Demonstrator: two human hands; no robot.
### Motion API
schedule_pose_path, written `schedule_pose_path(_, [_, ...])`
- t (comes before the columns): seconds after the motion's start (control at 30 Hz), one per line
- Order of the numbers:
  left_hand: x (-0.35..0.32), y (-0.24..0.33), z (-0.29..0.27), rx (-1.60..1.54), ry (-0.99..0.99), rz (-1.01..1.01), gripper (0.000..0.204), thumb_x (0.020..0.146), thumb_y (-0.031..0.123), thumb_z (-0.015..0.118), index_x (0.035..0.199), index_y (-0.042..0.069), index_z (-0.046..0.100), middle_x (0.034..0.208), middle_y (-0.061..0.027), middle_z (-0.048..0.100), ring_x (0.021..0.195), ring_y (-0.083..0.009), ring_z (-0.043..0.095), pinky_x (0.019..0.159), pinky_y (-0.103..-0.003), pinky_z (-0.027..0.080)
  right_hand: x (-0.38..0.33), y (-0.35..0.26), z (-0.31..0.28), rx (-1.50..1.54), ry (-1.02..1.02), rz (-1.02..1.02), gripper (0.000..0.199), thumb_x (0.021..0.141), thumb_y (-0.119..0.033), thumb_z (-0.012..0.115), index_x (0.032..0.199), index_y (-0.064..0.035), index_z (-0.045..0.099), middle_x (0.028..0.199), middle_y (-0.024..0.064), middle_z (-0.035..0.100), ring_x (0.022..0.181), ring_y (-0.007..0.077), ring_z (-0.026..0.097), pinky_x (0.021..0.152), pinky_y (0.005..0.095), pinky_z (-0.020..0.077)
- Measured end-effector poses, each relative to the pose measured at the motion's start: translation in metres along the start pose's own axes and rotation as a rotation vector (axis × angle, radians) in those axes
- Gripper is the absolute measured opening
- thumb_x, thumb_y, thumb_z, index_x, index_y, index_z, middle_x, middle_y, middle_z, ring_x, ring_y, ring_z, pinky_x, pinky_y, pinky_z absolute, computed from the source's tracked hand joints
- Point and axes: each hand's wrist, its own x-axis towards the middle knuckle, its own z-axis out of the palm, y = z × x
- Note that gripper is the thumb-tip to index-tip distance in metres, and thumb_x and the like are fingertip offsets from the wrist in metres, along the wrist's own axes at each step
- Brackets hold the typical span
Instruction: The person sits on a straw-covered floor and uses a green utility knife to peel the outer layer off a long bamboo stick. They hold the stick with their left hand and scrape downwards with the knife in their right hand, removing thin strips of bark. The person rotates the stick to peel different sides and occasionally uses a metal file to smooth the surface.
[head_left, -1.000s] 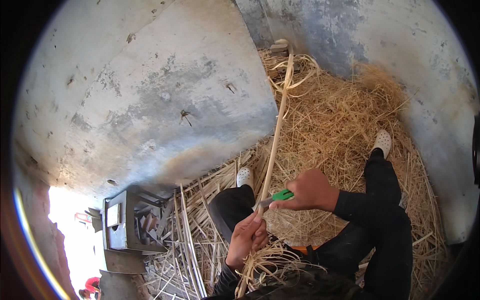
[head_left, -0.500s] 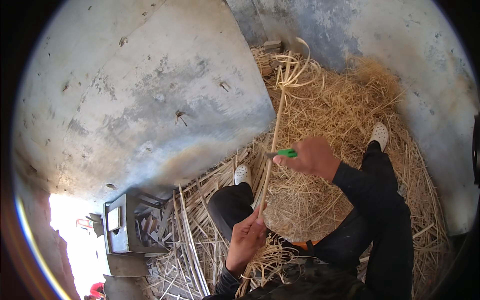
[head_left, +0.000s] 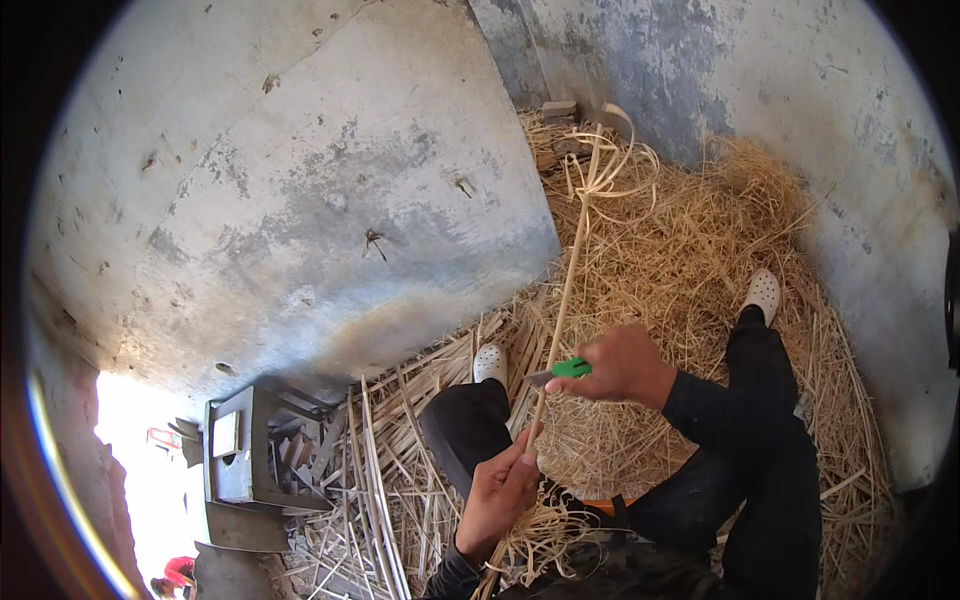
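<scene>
A long pale wooden strip (head_left: 572, 268), probably split bamboo, slants up and away from my lap. Near its lower end, my left hand (head_left: 500, 490) is closed round it. My right hand (head_left: 630, 365) grips a green-handled knife (head_left: 571, 368), whose blade lies across the strip a short way above my left hand. Thin curled shavings (head_left: 600, 185) cling to the strip near its far end. More curls (head_left: 545, 535) lie in a bundle at my lap, beside my left wrist.
Straw-like shavings (head_left: 690, 240) heap between my feet and against the wall (head_left: 780, 80). Split strips (head_left: 400, 480) lie to the left. A worn wooden stool-like frame (head_left: 255, 450) stands by a bright doorway, with a person in red (head_left: 180, 570) beyond. Bricks (head_left: 560, 110) sit at the far corner.
My right hand and the knife have moved down along the strip, closer to my left hand. The left hand keeps its hold. The whole view has shifted slightly.
</scene>
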Motion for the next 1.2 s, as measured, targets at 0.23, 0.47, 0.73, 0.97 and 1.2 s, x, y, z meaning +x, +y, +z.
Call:
schedule_pose_path(0.23, [-0.010,-0.006,0.001,-0.048,-0.018,-0.036,0.045,0.102,0.017,0.045,0.143,-0.001,0.037,0.067,0.0070,0.033,0.055,-0.0032,0.032,0.051,-0.020,0.029,0.020,0.045,-0.022,0.107,0.048,0.163,0.081,0.082,-0.082,0.036,0.048,-0.0103,0.054,0.038,-0.0027,0.029,0.032,0.0133,0.031,0.033,0.0343,0.0253])
schedule_pose_path(0.47, [-0.017,0.006,0.005,0.033,-0.002,-0.053,0.046,0.102,0.016,0.045,0.143,-0.001,0.036,0.068,0.0065,0.034,0.054,-0.0035,0.032,0.050,-0.020,0.030,0.015,0.034,-0.008,0.150,0.067,0.142,0.078,0.080,-0.084,0.037,0.048,-0.0134,0.049,0.039,-0.0027,0.029,0.034,0.0127,0.030,0.033,0.0346,0.0239])
schedule_pose_path(0.73, [-0.010,-0.010,0.012,-0.141,-0.146,-0.104,0.045,0.102,0.020,0.047,0.141,-0.001,0.039,0.068,0.0068,0.032,0.054,-0.0040,0.032,0.049,-0.021,0.029,0.050,0.140,-0.031,-0.027,0.181,0.520,0.076,0.084,-0.080,0.038,0.046,-0.0144,0.038,0.041,-0.0046,0.023,0.034,0.0100,0.024,0.033,0.0314,0.0192])
schedule_pose_path(0.97, [0.003,-0.016,-0.005,-0.258,-0.110,-0.068,0.041,0.104,0.018,0.040,0.140,-0.001,0.040,0.066,0.0038,0.038,0.047,-0.0037,0.033,0.045,-0.019,0.031,0.052,0.106,-0.036,0.150,0.041,0.571,0.077,0.083,-0.081,0.037,0.044,-0.0144,0.036,0.039,-0.0052,0.026,0.034,0.0092,0.025,0.032,0.0314,0.0197])
schedule_pose_path(1.2, [0.022,0.000,-0.013,-0.452,-0.018,-0.099,0.038,0.103,0.022,0.040,0.133,-0.002,0.043,0.065,-0.0012,0.047,0.039,-0.0051,0.037,0.040,-0.019,0.034,-0.014,-0.027,-0.021,0.095,-0.072,-0.090,0.078,0.078,-0.083,0.041,0.055,-0.0115,0.062,0.039,0.0040,0.041,0.035,0.0187,0.048,0.036,0.0351,0.0352])
